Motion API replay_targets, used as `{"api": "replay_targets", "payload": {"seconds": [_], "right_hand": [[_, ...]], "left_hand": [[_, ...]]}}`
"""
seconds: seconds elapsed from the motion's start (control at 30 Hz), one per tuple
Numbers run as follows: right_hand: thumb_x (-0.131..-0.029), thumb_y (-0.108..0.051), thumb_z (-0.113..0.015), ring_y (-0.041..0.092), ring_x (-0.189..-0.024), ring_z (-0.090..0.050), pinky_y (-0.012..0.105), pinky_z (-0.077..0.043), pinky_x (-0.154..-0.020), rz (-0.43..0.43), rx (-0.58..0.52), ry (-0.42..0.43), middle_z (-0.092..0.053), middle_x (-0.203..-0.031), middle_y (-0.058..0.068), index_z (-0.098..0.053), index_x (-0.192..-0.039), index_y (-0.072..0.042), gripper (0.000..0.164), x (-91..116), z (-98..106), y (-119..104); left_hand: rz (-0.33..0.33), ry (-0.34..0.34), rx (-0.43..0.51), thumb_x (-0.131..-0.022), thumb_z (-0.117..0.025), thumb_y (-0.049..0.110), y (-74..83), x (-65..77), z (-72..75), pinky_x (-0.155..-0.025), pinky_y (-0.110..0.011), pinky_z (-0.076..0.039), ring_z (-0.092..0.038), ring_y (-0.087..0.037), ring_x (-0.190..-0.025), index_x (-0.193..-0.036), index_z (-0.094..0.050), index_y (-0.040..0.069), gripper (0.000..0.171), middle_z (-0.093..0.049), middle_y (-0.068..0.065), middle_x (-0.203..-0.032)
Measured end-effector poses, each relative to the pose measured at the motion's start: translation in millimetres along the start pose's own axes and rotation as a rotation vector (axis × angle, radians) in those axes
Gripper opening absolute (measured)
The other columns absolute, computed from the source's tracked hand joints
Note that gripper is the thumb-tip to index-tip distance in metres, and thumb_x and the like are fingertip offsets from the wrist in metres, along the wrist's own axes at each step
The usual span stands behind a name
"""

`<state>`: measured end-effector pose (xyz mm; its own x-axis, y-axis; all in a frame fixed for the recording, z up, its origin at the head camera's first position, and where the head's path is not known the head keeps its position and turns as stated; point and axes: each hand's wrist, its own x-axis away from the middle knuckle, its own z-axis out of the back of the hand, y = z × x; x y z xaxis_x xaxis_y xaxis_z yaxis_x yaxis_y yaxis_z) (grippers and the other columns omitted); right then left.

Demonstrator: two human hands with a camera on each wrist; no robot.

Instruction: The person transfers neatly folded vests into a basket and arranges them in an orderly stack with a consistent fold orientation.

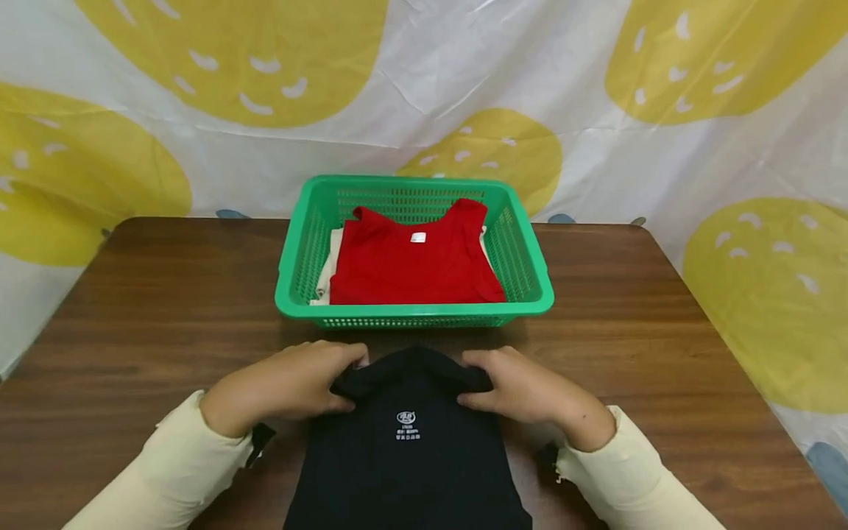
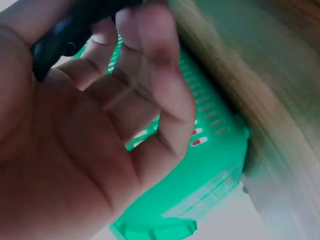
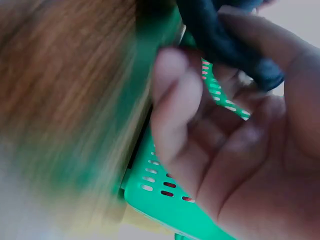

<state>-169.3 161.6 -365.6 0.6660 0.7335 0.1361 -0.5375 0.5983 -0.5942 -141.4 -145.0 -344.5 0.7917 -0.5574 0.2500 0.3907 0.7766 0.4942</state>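
Observation:
A black garment (image 1: 411,471) with a small white printed label near its top lies towards the front of the table. My left hand (image 1: 301,379) pinches its upper left edge between thumb and fingers, and my right hand (image 1: 520,386) does the same at the upper right. In the left wrist view, dark cloth (image 2: 80,30) passes between the thumb and the curled fingers. The right wrist view has a dark fold (image 3: 225,40) of the garment in the grip of thumb and fingers. The garment's lower part runs out of the head view.
Just beyond the hands stands a green plastic basket (image 1: 414,311) with slotted walls. Inside it a red sleeveless top (image 1: 414,269) lies over cream cloth (image 1: 326,274). The brown wooden table (image 1: 165,309) ends at a white curtain (image 1: 450,51) with yellow shapes.

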Motion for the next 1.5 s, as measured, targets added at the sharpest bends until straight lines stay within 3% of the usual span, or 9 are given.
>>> {"api": "replay_targets", "payload": {"seconds": [0.23,0.33,0.47,0.6,0.8,0.97,1.1,1.3,1.5], "right_hand": [[-0.083,-0.036,-0.081,0.007,-0.083,-0.059,0.027,-0.051,-0.077,-0.031,-0.013,-0.165,-0.065,-0.091,-0.009,-0.061,-0.110,-0.015,0.040,2,2,-2],[-0.078,-0.036,-0.084,0.009,-0.083,-0.059,0.029,-0.051,-0.076,-0.081,0.024,-0.211,-0.066,-0.091,-0.007,-0.065,-0.110,-0.011,0.045,2,1,-3],[-0.076,-0.035,-0.086,0.007,-0.064,-0.046,0.024,-0.041,-0.058,-0.127,0.050,-0.257,-0.055,-0.068,-0.010,-0.065,-0.081,-0.013,0.031,3,-2,-4],[-0.076,-0.036,-0.086,0.006,-0.060,-0.039,0.022,-0.035,-0.054,-0.135,0.085,-0.268,-0.047,-0.066,-0.009,-0.061,-0.071,-0.013,0.034,3,-3,-5],[-0.080,-0.036,-0.083,0.005,-0.064,-0.043,0.022,-0.038,-0.059,-0.094,0.116,-0.259,-0.051,-0.070,-0.009,-0.062,-0.070,-0.016,0.031,9,-5,-6],[-0.091,-0.030,-0.073,0.003,-0.054,-0.052,0.021,-0.046,-0.059,-0.103,0.020,-0.279,-0.054,-0.066,-0.008,-0.061,-0.080,-0.018,0.020,13,-7,-10],[-0.096,-0.030,-0.067,0.005,-0.047,-0.059,0.022,-0.052,-0.061,-0.117,-0.043,-0.253,-0.060,-0.072,-0.007,-0.061,-0.102,-0.016,0.016,16,-12,-14],[-0.095,-0.029,-0.069,0.010,-0.103,-0.067,0.030,-0.054,-0.090,-0.097,0.041,-0.164,-0.068,-0.120,0.003,-0.046,-0.139,-0.007,0.055,27,-22,-21],[-0.102,-0.021,-0.059,0.011,-0.114,-0.064,0.029,-0.053,-0.093,-0.097,-0.112,-0.088,-0.065,-0.127,0.005,-0.035,-0.147,-0.004,0.054,43,-23,-28]], "left_hand": [[-0.142,-0.078,0.066,-0.081,-0.083,0.015,7.0,4.5,2.5,-0.080,-0.031,-0.048,-0.054,-0.007,-0.086,-0.125,-0.057,0.023,0.051,-0.058,0.009,-0.092],[-0.109,-0.107,0.024,-0.080,-0.084,0.015,9.9,5.5,3.0,-0.082,-0.035,-0.049,-0.055,-0.009,-0.089,-0.134,-0.056,0.023,0.062,-0.059,0.009,-0.096],[-0.019,-0.130,-0.025,-0.078,-0.086,0.016,12.1,6.1,-0.1,-0.092,-0.044,-0.051,-0.062,-0.018,-0.102,-0.139,-0.055,0.021,0.069,-0.066,0.003,-0.110],[0.059,-0.125,-0.084,-0.073,-0.089,0.023,13.2,5.9,-7.5,-0.092,-0.049,-0.052,-0.066,-0.027,-0.105,-0.121,-0.062,0.011,0.056,-0.070,-0.004,-0.111],[0.074,-0.103,-0.170,-0.068,-0.091,0.028,14.6,2.4,-15.0,-0.069,-0.046,-0.051,-0.061,-0.022,-0.074,-0.083,-0.063,0.012,0.036,-0.065,-0.001,-0.080],[0.053,-0.137,-0.082,-0.072,-0.089,0.029,10.3,4.4,-22.8,-0.062,-0.037,-0.046,-0.053,-0.016,-0.064,-0.073,-0.060,0.014,0.033,-0.058,0.003,-0.070],[0.037,-0.137,-0.064,-0.077,-0.085,0.034,3.7,10.8,-29.6,-0.060,-0.035,-0.044,-0.053,-0.013,-0.066,-0.076,-0.060,0.014,0.032,-0.057,0.004,-0.072],[0.035,-0.092,-0.008,-0.083,-0.080,0.035,-1.5,19.1,-38.9,-0.062,-0.038,-0.048,-0.057,-0.013,-0.071,-0.090,-0.062,0.012,0.030,-0.059,0.004,-0.079],[-0.070,-0.076,0.354,-0.093,-0.071,0.028,0.0,29.0,-33.6,-0.076,-0.027,-0.050,-0.059,-0.010,-0.085,-0.118,-0.056,0.012,0.033,-0.064,0.003,-0.097]]}}
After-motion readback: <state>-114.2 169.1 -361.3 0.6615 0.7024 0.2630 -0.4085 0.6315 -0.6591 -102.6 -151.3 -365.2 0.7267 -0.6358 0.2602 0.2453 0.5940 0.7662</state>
